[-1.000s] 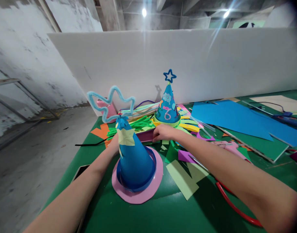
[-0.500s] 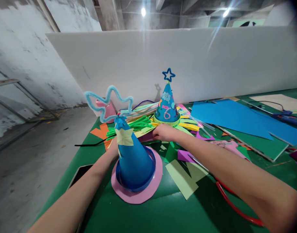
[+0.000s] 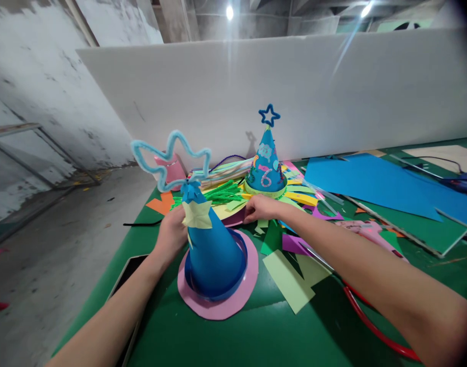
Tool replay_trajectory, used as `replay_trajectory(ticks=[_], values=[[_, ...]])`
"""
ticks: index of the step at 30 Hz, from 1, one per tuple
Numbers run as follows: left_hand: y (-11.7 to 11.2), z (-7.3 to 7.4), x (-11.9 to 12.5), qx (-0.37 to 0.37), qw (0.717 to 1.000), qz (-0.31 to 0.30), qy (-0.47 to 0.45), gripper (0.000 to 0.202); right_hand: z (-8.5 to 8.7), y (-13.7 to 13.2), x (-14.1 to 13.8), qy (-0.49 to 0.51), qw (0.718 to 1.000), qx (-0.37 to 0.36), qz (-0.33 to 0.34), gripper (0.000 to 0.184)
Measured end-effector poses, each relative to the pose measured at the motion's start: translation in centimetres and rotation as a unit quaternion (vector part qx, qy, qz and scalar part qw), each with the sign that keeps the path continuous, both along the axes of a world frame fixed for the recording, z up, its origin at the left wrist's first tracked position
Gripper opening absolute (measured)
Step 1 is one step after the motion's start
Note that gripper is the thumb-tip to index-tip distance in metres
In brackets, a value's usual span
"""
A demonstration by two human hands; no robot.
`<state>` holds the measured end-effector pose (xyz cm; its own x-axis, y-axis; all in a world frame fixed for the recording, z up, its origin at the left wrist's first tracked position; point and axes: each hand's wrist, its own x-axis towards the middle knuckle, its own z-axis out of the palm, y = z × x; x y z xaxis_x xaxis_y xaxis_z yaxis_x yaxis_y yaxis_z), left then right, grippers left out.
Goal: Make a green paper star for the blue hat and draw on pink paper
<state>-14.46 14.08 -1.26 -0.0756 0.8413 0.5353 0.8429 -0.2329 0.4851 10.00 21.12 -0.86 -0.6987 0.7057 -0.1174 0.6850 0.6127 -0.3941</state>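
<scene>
A blue paper cone hat (image 3: pixel 214 260) with a pink brim (image 3: pixel 246 295) stands in front of me on the green table. It bears a pale yellow paper star (image 3: pixel 197 214), and a large light-blue pipe-cleaner star (image 3: pixel 175 133) tops it. Behind the cone's left side is my left hand (image 3: pixel 172 232); its fingertips are hidden by the hat. Beyond the hat, my right hand (image 3: pixel 259 208) has its fingers closed at the edge of a dark purple paper piece (image 3: pixel 234 219). Just behind this hand stands a decorated blue cone hat (image 3: pixel 266 160) with a 6 and a dark-blue star.
Green pipe cleaners (image 3: pixel 225 192) and orange paper (image 3: pixel 160 205) lie behind the front hat. To the right are pale green paper (image 3: pixel 289 280), red-handled scissors (image 3: pixel 366 318), a pink glue gun (image 3: pixel 365 230) and blue sheets (image 3: pixel 366 181). A white board (image 3: pixel 294 92) rises behind.
My left hand has drawn back and left, so more of it shows beside the cone. The right hand stays at the purple paper. The view has shifted slightly.
</scene>
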Motion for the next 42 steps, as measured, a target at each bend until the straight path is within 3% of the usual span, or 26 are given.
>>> replay_trajectory(ticks=[3,6,7,9,11,13,16,19,24,28,34,42], values=[[-3.8,1.6,-0.1,0.081,0.996,0.038,0.007,0.017,-0.1,0.2,0.2,0.022,1.0,-0.013,0.018,0.021],[-8.2,2.4,1.6,0.166,0.984,0.056,0.03,0.01,-0.3,0.3,0.4,0.04,0.998,-0.021,0.037,0.019],[-9.6,2.4,2.7,0.177,0.982,0.027,0.052,0.009,-0.5,0.4,0.5,0.043,0.998,-0.025,0.041,0.019],[-11.8,2.3,5.6,0.183,0.97,-0.11,0.115,0.017,-0.7,0.5,0.6,0.046,0.997,-0.034,0.049,0.02],[-12.8,2.0,8.9,0.126,0.945,-0.228,0.196,0.017,-0.9,0.5,0.7,0.046,0.997,-0.042,0.055,0.021],[-12.4,1.5,12.0,0.013,0.92,-0.26,0.293,0.021,-0.9,0.6,0.7,0.044,0.996,-0.044,0.06,0.021],[-10.1,0.6,15.2,-0.1,0.913,-0.213,0.333,0.03,-0.7,0.5,0.8,0.035,0.996,-0.041,0.066,0.019],[-7.7,-0.6,16.6,-0.129,0.922,-0.16,0.329,0.034,-0.5,0.3,0.8,0.023,0.997,-0.027,0.07,0.019],[-6.1,-2.1,16.6,-0.164,0.928,-0.096,0.321,0.038,-0.1,-0.4,0.8,-0.006,0.998,0.031,0.058,0.021],[-6.0,-2.3,16.0,-0.176,0.931,-0.069,0.312,0.04,0.4,-0.8,1.0,-0.022,0.995,0.054,0.077,0.021],[-5.9,-2.0,15.5,-0.176,0.937,-0.069,0.293,0.039,1.1,-1.1,1.1,-0.051,0.991,0.086,0.086,0.021],[-5.9,-2.2,15.5,-0.17,0.963,-0.089,0.191,0.039,0.6,-1.1,0.8,-0.031,0.988,0.149,0.022,0.021]])
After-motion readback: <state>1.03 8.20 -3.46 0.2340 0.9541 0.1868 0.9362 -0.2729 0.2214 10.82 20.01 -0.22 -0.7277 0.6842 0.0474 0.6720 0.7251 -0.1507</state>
